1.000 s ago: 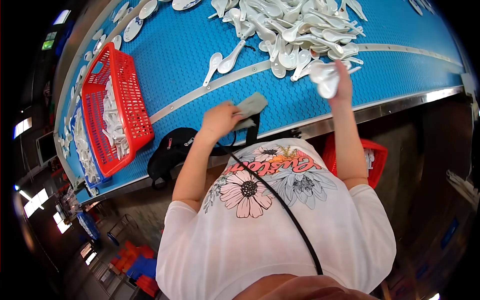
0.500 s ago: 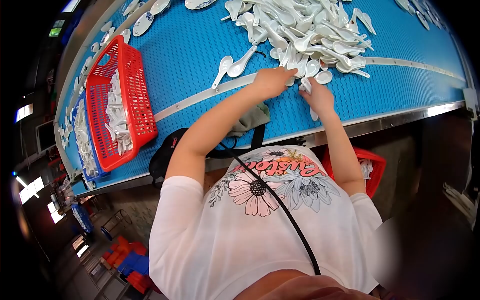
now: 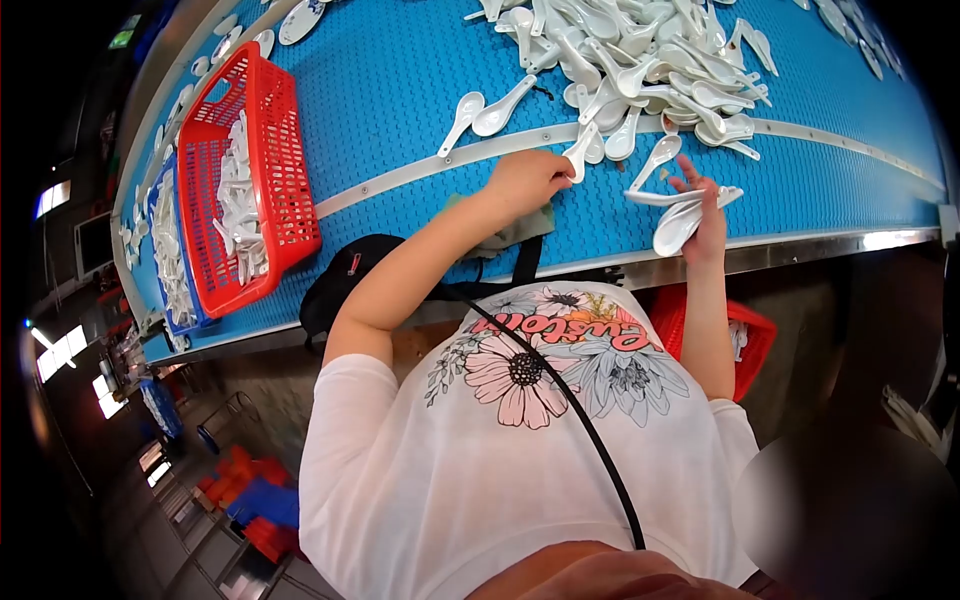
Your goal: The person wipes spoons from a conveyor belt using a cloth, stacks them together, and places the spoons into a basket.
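Observation:
My left hand (image 3: 528,184) is closed, its fingertips pinching the handle end of a white ceramic spoon (image 3: 580,150) at the near edge of the pile. To the right, my right hand (image 3: 708,226) holds white spoons (image 3: 677,226) against the palm, with some fingers raised. Their bowls point left, and how many there are I cannot tell. Just beyond that hand lies a loose spoon (image 3: 658,160) on the blue belt. The large heap of spoons (image 3: 640,60) spreads behind both hands. Two more spoons (image 3: 500,108) lie side by side left of the heap.
A red basket (image 3: 283,170) with spoons stands at the left, beside a blue basket (image 3: 165,250) also holding spoons. A white strip (image 3: 400,172) crosses the blue belt (image 3: 390,90). A black bag (image 3: 345,275) and grey-green cloth (image 3: 510,235) lie at the near edge. Below is another red basket (image 3: 755,345).
My right hand has moved right and turned, bringing its spoons into clearer view. My left hand has drawn back slightly left and now pinches a spoon's handle. The camera view has shifted a little.

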Available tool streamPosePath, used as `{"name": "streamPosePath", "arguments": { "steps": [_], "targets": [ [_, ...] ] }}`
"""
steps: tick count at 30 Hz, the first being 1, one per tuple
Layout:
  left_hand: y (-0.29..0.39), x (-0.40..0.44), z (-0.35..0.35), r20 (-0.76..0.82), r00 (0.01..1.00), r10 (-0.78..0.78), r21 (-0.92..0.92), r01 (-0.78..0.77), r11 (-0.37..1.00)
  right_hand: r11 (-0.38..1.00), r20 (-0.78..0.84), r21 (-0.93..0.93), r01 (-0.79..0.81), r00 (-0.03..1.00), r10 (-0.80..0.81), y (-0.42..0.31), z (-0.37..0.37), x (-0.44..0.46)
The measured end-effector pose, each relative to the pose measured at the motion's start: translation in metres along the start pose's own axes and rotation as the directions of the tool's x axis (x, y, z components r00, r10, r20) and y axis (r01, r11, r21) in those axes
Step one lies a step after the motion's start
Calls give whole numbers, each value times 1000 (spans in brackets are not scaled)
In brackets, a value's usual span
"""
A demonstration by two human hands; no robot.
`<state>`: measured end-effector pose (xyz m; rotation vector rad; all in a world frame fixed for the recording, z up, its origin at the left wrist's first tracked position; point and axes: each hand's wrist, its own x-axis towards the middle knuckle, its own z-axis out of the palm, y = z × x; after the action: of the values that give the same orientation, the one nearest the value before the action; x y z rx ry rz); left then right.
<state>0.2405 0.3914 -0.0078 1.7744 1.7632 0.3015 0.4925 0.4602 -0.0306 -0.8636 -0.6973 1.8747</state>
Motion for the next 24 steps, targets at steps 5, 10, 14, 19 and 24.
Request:
{"name": "streamPosePath", "arguments": {
  "steps": [5, 10, 14, 19, 24],
  "targets": [
    [28, -33, -22, -128, 976, 173, -187, -195, 963, 936, 25, 240, -259, 965, 261, 20, -8, 18],
    [37, -51, -20, -55, 953, 297, -179, -302, 936, 929, 277, 63, -364, 901, 335, 6, 40, 7],
    [33, -68, -11, -176, 979, 101, -234, -141, 962, 920, 47, -360, -156, 982, 185, 6, 51, 7],
    [-21, -76, -3, 166, 957, -236, 212, 199, 957, 812, -61, -580, -67, 997, 39, 9, 53, -1],
    [-23, -87, -12, 271, 930, -249, -87, 282, 955, 751, -69, -653, -96, 995, 67, 35, 50, -9]
  ]
}}
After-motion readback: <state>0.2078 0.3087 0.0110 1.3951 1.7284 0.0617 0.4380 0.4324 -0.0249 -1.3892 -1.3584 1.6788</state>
